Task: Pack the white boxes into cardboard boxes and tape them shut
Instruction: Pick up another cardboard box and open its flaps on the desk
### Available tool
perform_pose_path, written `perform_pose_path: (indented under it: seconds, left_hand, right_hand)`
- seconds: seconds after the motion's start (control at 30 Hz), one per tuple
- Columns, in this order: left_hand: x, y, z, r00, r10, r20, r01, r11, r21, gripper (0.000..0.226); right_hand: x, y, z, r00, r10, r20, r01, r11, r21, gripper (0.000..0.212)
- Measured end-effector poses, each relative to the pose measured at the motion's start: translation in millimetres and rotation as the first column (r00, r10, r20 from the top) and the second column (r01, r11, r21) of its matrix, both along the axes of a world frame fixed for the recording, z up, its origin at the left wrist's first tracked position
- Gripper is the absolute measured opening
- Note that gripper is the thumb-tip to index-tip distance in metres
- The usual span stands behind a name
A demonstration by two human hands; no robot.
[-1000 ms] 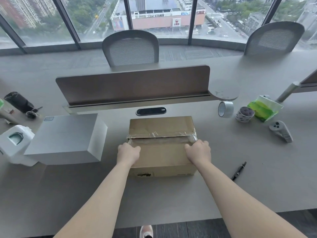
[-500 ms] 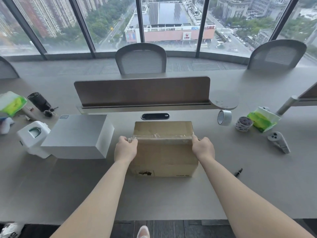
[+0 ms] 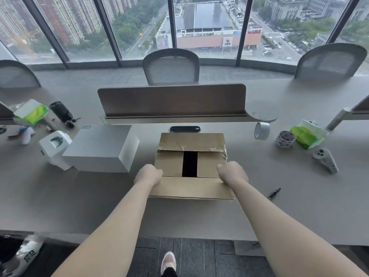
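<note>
A brown cardboard box [image 3: 201, 140] stands on the grey desk in front of me. Its near flap [image 3: 191, 187] lies folded out toward me. Two inner side flaps are folded in, with a dark gap [image 3: 189, 163] between them. Crinkled clear tape clings to the far flap's edge. My left hand [image 3: 148, 174] grips the left end of the near flap, and my right hand [image 3: 232, 172] grips its right end. A large white box [image 3: 101, 148] sits just left of the cardboard box, with a smaller white box [image 3: 54, 145] beside it.
A clear tape roll [image 3: 262, 130], a patterned tape roll [image 3: 284, 138], a green tissue pack [image 3: 306, 133], a grey controller [image 3: 325, 159] and a black pen [image 3: 274, 193] lie to the right. A brown divider panel [image 3: 171, 100] stands behind the box. More clutter sits at far left.
The near top flap, earlier flat under the tape, now hangs out toward me, showing the inner flaps and a dark gap. Both hands slid back to the near flap's ends.
</note>
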State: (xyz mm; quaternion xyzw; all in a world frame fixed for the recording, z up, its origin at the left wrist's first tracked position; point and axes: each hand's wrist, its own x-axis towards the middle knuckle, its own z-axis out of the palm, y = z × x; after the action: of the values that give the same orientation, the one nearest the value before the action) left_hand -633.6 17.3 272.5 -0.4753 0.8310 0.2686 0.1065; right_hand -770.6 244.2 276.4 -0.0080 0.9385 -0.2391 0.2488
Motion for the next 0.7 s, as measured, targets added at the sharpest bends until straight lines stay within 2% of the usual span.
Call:
perform_pose_path:
  seconds: [0.17, 0.3, 0.47, 0.57, 0.7]
  left_hand:
    - [-1.6, 10.2, -18.2, 0.994, -0.104, -0.024, 0.105, 0.994, 0.013, 0.019]
    - [-6.3, 9.1, -31.7, 0.995, -0.102, -0.007, 0.102, 0.993, 0.054, 0.042]
    - [-8.6, -1.6, -38.1, 0.997, -0.059, -0.057, 0.061, 0.997, 0.04, 0.037]
    - [-11.2, -11.2, -34.5, 0.994, -0.016, -0.104, 0.017, 1.0, 0.01, 0.028]
    - [-27.4, -20.8, -28.4, 0.992, -0.014, -0.126, 0.017, 1.0, 0.02, 0.031]
  right_hand:
    - [11.4, -4.2, -14.3, 0.998, 0.036, -0.042, -0.034, 0.998, 0.049, 0.028]
    - [13.9, -9.2, -24.7, 0.996, 0.049, -0.078, -0.041, 0.995, 0.091, 0.025]
    - [16.1, -11.5, -35.3, 0.991, 0.039, -0.128, -0.027, 0.995, 0.097, 0.023]
    - [11.2, -15.1, -37.2, 0.985, 0.024, -0.17, -0.014, 0.998, 0.059, 0.023]
    - [-4.1, -22.9, -40.8, 0.987, -0.038, -0.156, 0.031, 0.998, -0.049, 0.027]
